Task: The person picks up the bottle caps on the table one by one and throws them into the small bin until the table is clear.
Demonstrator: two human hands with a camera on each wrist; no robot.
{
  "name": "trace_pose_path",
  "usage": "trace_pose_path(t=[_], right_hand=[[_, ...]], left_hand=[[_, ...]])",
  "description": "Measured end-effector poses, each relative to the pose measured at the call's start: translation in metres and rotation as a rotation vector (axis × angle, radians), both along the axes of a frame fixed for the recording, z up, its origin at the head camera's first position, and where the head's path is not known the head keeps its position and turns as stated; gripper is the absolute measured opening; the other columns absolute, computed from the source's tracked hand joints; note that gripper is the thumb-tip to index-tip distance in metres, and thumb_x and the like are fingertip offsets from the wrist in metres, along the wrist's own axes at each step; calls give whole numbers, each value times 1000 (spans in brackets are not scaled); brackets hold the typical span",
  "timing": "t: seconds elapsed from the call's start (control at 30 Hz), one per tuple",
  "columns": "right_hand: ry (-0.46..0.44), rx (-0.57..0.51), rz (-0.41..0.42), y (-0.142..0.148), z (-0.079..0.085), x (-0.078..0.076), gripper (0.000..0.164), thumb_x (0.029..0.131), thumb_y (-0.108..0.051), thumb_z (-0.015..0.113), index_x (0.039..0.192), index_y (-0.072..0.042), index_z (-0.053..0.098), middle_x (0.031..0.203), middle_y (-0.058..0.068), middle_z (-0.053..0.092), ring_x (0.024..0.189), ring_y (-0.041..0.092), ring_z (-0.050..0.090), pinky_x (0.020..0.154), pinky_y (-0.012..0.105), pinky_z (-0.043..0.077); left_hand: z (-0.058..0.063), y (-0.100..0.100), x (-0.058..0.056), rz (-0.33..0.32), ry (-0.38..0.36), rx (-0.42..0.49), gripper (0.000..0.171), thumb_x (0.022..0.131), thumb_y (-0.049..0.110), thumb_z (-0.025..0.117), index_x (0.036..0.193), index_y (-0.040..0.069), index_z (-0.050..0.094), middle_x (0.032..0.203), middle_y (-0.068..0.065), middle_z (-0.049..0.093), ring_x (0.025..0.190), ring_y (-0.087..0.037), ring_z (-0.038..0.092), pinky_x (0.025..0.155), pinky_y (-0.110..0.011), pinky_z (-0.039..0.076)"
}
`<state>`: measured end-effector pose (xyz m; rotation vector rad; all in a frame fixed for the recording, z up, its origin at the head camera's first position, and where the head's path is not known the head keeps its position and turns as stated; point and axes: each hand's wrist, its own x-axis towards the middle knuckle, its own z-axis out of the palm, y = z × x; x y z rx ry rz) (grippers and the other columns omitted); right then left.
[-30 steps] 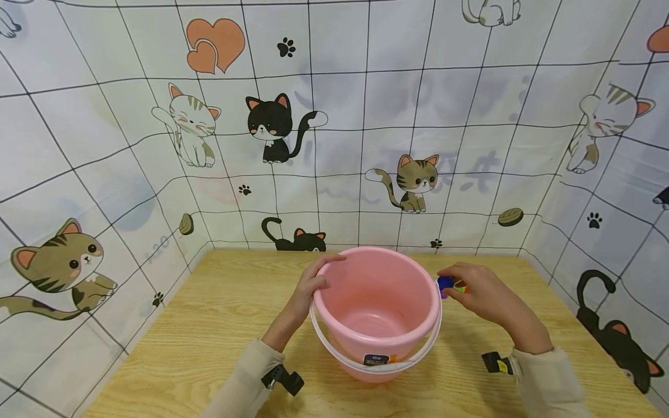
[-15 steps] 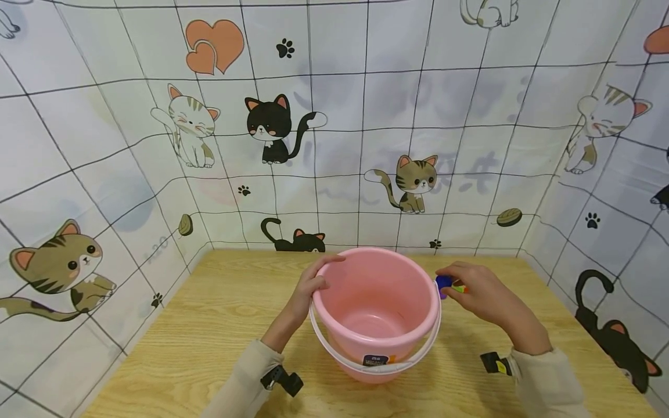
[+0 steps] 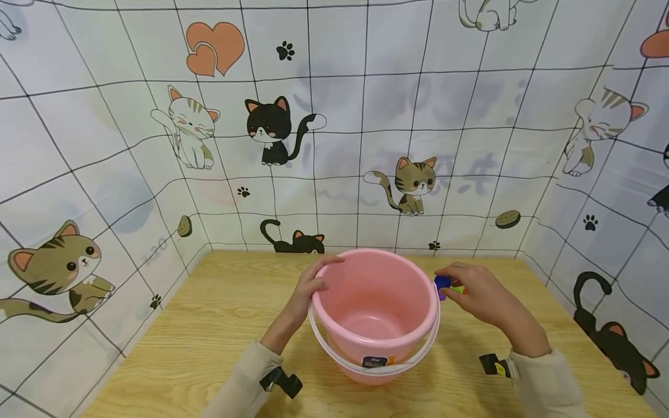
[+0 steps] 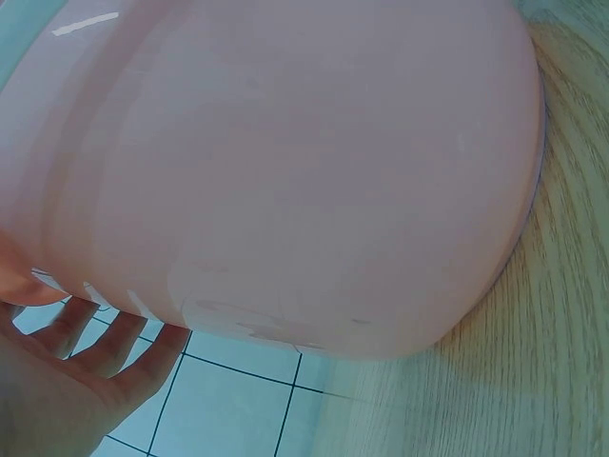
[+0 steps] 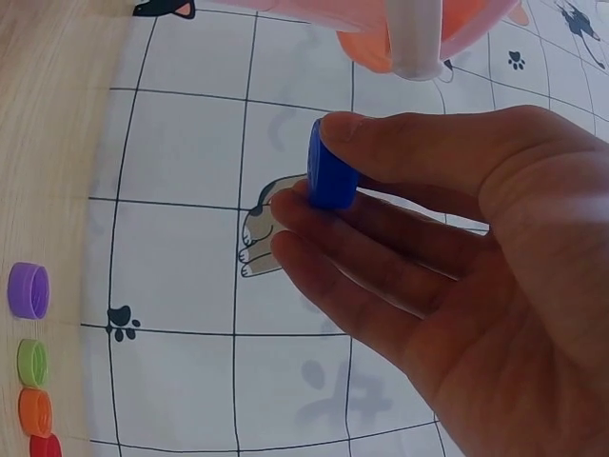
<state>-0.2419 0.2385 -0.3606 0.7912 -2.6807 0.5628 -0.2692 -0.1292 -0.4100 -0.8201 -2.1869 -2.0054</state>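
Note:
A pink plastic bucket (image 3: 368, 290) stands tilted toward me on the table, its white handle (image 3: 360, 367) hanging down in front. My left hand (image 3: 303, 293) grips the bucket's left rim, fingers along the outside wall; in the left wrist view that pink wall (image 4: 314, 171) fills most of the picture. Just right of the bucket, my right hand (image 3: 483, 293) pinches a small blue plastic cap-shaped piece (image 5: 333, 176) between thumb and fingers. In the head view this blue piece (image 3: 442, 282) overlaps the bucket's right side near the handle joint.
Several similar pieces stand in a row on the wooden table (image 3: 225, 325): a purple one (image 5: 29, 290), a green one (image 5: 32, 363), an orange one (image 5: 36, 412) and a red one (image 5: 45, 447). A white cat-print sheet (image 3: 340, 116) surrounds the table's back and sides.

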Motion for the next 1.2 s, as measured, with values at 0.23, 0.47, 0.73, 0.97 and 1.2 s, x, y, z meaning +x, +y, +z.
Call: trace_pose_path(t=[0.23, 0.47, 0.73, 0.97, 1.2], right_hand=[[15, 6, -5, -1, 0, 0, 32, 89, -6, 76, 120, 0, 72, 111, 13, 75, 90, 25, 74, 77, 43, 62], [20, -5, -9, -1, 1, 1, 33, 89, -6, 76, 121, 0, 72, 111, 14, 75, 90, 26, 75, 76, 42, 63], [27, -17, 20, -3, 5, -2, 34, 89, -6, 76, 122, 2, 71, 112, 16, 75, 90, 28, 75, 76, 43, 63], [65, 6, 28, -3, 15, -6, 35, 90, -8, 76, 123, 1, 71, 114, 17, 75, 91, 30, 75, 78, 47, 62], [82, 18, 21, -6, 25, -3, 35, 90, -8, 76, 123, 1, 71, 109, 13, 75, 91, 27, 75, 76, 41, 63]], left_hand=[[-2, 0, 0, 1, -7, 2, 64, 80, 12, 44, 142, 13, 59, 147, -14, 54, 112, -35, 61, 83, -39, 59], [-3, 0, -1, -5, -10, -7, 63, 81, 12, 44, 142, 16, 59, 148, -12, 53, 110, -33, 63, 80, -36, 59], [-2, -1, -1, -6, -16, 0, 64, 81, 12, 44, 142, 17, 59, 147, -12, 54, 109, -33, 63, 79, -38, 60], [-1, -1, -2, -10, -4, -5, 63, 82, 12, 44, 143, 15, 59, 145, -15, 55, 106, -35, 64, 78, -36, 60], [-1, -1, -1, -4, -14, -3, 63, 81, 13, 45, 143, 14, 59, 146, -16, 54, 110, -35, 63, 80, -35, 59]])
